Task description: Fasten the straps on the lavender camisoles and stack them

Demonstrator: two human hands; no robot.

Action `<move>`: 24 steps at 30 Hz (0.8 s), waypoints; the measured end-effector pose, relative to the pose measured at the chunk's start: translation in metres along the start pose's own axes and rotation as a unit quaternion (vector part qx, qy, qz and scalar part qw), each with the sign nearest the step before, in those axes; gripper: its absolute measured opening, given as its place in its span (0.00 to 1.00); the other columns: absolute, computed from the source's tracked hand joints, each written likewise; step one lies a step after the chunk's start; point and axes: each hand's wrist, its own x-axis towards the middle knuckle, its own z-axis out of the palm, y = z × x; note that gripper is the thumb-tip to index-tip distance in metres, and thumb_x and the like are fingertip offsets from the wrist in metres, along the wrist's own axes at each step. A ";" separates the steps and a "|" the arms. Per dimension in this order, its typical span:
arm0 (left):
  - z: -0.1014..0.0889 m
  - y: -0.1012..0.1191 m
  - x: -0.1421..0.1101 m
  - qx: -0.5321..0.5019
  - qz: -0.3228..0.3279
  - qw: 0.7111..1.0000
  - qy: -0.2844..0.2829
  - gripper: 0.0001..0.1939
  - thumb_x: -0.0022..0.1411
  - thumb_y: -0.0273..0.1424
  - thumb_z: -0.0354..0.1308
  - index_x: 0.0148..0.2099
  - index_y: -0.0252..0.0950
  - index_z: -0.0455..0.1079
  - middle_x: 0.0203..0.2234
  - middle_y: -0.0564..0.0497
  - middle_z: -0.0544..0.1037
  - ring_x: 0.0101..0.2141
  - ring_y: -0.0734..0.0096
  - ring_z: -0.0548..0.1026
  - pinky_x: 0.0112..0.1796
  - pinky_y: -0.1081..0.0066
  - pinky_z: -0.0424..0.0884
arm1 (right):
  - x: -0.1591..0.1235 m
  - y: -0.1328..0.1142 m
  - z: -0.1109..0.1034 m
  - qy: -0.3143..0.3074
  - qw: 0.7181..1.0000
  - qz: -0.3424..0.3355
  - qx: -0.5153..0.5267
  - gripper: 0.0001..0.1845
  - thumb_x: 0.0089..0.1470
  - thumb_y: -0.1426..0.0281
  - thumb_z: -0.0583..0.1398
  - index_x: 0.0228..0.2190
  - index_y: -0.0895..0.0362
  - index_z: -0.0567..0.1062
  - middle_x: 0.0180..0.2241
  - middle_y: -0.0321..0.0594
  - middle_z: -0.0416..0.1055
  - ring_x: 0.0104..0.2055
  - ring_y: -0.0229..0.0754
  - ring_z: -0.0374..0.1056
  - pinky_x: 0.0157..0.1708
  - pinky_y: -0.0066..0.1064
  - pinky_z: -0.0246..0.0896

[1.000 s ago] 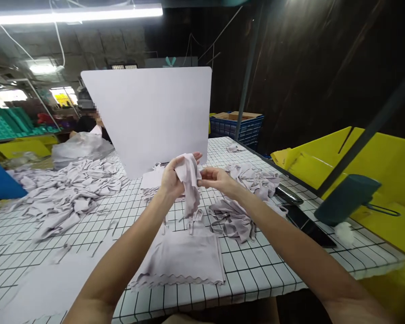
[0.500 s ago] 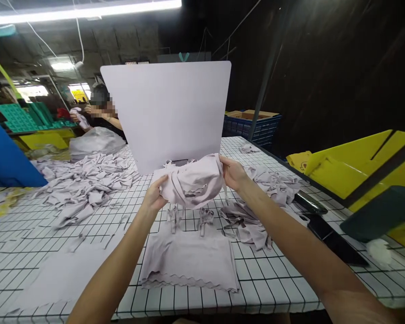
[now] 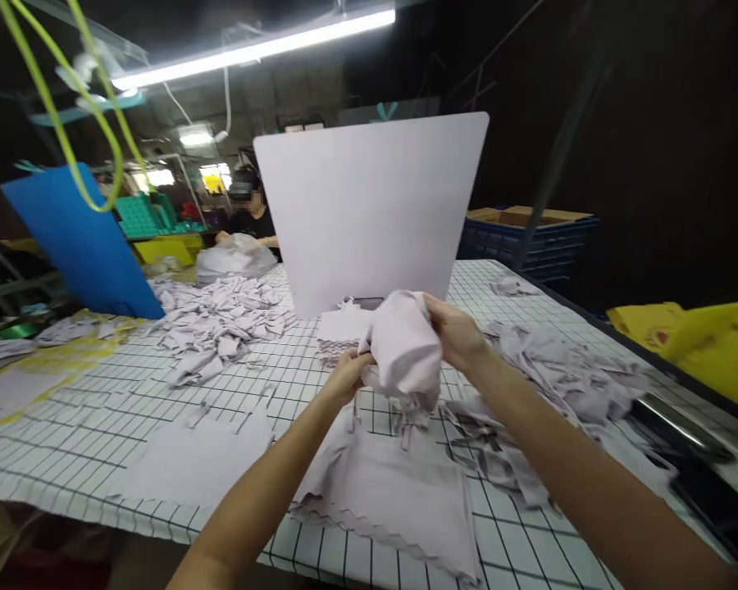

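Note:
My left hand and my right hand hold a pale lilac camisole between them, above the table. It is bunched and rounded, with its fabric bulging toward me. The left fingers pinch its lower left side; the right hand grips its upper right side, with some fingers hidden behind the cloth. Below it lies a neat pile of camisoles with wavy hems and thin straps. Another camisole is spread flat to the left.
A white upright board stands behind my hands, with a small folded stack at its foot. Loose garments lie heaped left and right. A blue board stands far left. Behind sits a co-worker; blue crates stand back right.
The camisole, stretched out between my hands before, is now bunched and turned, and my hands are closer together. The view has swung left. The co-worker's raised hands have come down.

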 end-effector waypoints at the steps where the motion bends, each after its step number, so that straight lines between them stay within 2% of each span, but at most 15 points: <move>1: -0.001 0.004 -0.002 -0.013 0.009 1.000 0.008 0.12 0.43 0.28 0.72 0.27 0.33 0.71 0.16 0.54 0.72 0.17 0.75 0.68 0.21 0.74 0.65 | -0.002 0.001 -0.005 0.038 0.997 -0.018 -0.068 0.16 0.50 0.53 0.62 0.28 0.53 0.70 0.26 0.36 0.71 0.29 0.43 0.67 0.30 0.34 0.65; 3: 0.001 0.014 -0.008 -0.042 0.035 0.998 0.021 0.12 0.44 0.30 0.70 0.25 0.34 0.68 0.16 0.56 0.70 0.17 0.77 0.67 0.21 0.75 0.65 | -0.009 0.010 -0.009 0.081 0.986 -0.046 -0.136 0.17 0.45 0.55 0.67 0.28 0.52 0.71 0.27 0.37 0.71 0.29 0.43 0.65 0.28 0.34 0.62; 4: 0.005 0.019 -0.011 -0.054 0.051 0.997 0.024 0.12 0.44 0.29 0.70 0.25 0.34 0.67 0.17 0.55 0.71 0.18 0.77 0.68 0.22 0.75 0.66 | -0.015 0.017 -0.007 0.074 0.980 -0.055 -0.175 0.17 0.44 0.56 0.69 0.29 0.51 0.72 0.29 0.38 0.72 0.30 0.44 0.65 0.28 0.34 0.62; 7: 0.018 0.029 -0.020 -0.070 0.092 0.993 0.022 0.12 0.45 0.29 0.70 0.29 0.34 0.69 0.22 0.53 0.74 0.23 0.75 0.72 0.27 0.75 0.69 | -0.034 0.041 0.011 -0.053 0.973 -0.005 -0.226 0.17 0.41 0.57 0.71 0.31 0.52 0.75 0.32 0.41 0.76 0.33 0.48 0.69 0.31 0.38 0.64; 9: 0.022 0.033 -0.024 -0.063 0.107 0.992 0.013 0.14 0.47 0.31 0.71 0.33 0.33 0.71 0.25 0.49 0.76 0.26 0.71 0.75 0.30 0.71 0.71 | -0.041 0.051 0.023 -0.090 0.982 0.034 -0.162 0.15 0.42 0.59 0.69 0.31 0.54 0.77 0.31 0.41 0.77 0.33 0.48 0.70 0.34 0.38 0.66; 12: 0.016 0.037 -0.024 -0.039 0.124 0.992 0.005 0.16 0.47 0.34 0.73 0.34 0.32 0.72 0.29 0.46 0.78 0.30 0.67 0.76 0.34 0.69 0.72 | -0.039 0.048 0.027 -0.092 0.990 0.103 0.014 0.10 0.47 0.63 0.65 0.30 0.57 0.78 0.30 0.41 0.78 0.34 0.45 0.72 0.36 0.35 0.68; 14: 0.008 0.039 -0.020 -0.029 0.139 0.990 0.017 0.17 0.49 0.37 0.73 0.36 0.34 0.72 0.32 0.48 0.79 0.33 0.68 0.77 0.37 0.70 0.71 | -0.034 0.036 0.024 -0.087 0.976 0.167 0.110 0.07 0.48 0.67 0.65 0.30 0.58 0.78 0.31 0.42 0.79 0.35 0.45 0.74 0.36 0.32 0.70; 16: 0.001 0.040 -0.015 -0.031 0.138 0.990 0.017 0.20 0.53 0.45 0.70 0.40 0.36 0.73 0.36 0.49 0.79 0.36 0.67 0.77 0.40 0.71 0.70 | -0.031 0.022 0.024 -0.097 0.956 0.217 0.172 0.06 0.53 0.68 0.64 0.30 0.58 0.78 0.31 0.43 0.79 0.35 0.45 0.75 0.36 0.31 0.72; 18: -0.005 0.039 -0.013 -0.020 0.076 0.996 -0.041 0.29 0.53 0.55 0.66 0.44 0.35 0.74 0.39 0.45 0.81 0.40 0.60 0.79 0.42 0.67 0.71 | -0.028 0.012 0.025 -0.128 0.939 0.245 0.203 0.10 0.59 0.65 0.61 0.30 0.58 0.79 0.29 0.44 0.80 0.32 0.44 0.76 0.34 0.30 0.73; 20: -0.009 0.037 -0.015 0.020 -0.025 0.989 -0.146 0.36 0.50 0.60 0.65 0.44 0.32 0.76 0.38 0.41 0.82 0.41 0.53 0.79 0.40 0.65 0.72 | -0.024 0.008 0.020 -0.150 0.930 0.265 0.208 0.13 0.61 0.66 0.59 0.30 0.59 0.79 0.27 0.43 0.79 0.28 0.42 0.75 0.31 0.29 0.73; 21: -0.011 0.037 -0.017 0.043 -0.048 0.982 -0.179 0.35 0.48 0.58 0.67 0.43 0.32 0.76 0.38 0.41 0.82 0.42 0.52 0.80 0.40 0.65 0.72 | -0.022 0.008 0.015 -0.151 0.929 0.268 0.204 0.12 0.61 0.67 0.60 0.29 0.59 0.79 0.27 0.43 0.79 0.27 0.41 0.74 0.30 0.28 0.72; 22: -0.013 0.037 -0.021 0.062 -0.045 0.978 -0.194 0.31 0.47 0.54 0.71 0.42 0.32 0.77 0.37 0.42 0.82 0.40 0.54 0.80 0.40 0.66 0.72 | -0.021 0.009 0.007 -0.146 0.933 0.264 0.198 0.10 0.60 0.69 0.61 0.29 0.60 0.79 0.27 0.42 0.79 0.26 0.39 0.74 0.30 0.27 0.72; 24: -0.016 0.039 -0.029 0.085 -0.027 0.977 -0.196 0.26 0.45 0.46 0.75 0.40 0.32 0.78 0.33 0.45 0.83 0.35 0.60 0.80 0.38 0.69 0.72 | -0.021 0.011 -0.014 -0.121 0.946 0.236 0.184 0.07 0.57 0.71 0.64 0.28 0.59 0.79 0.27 0.41 0.79 0.27 0.38 0.73 0.31 0.25 0.71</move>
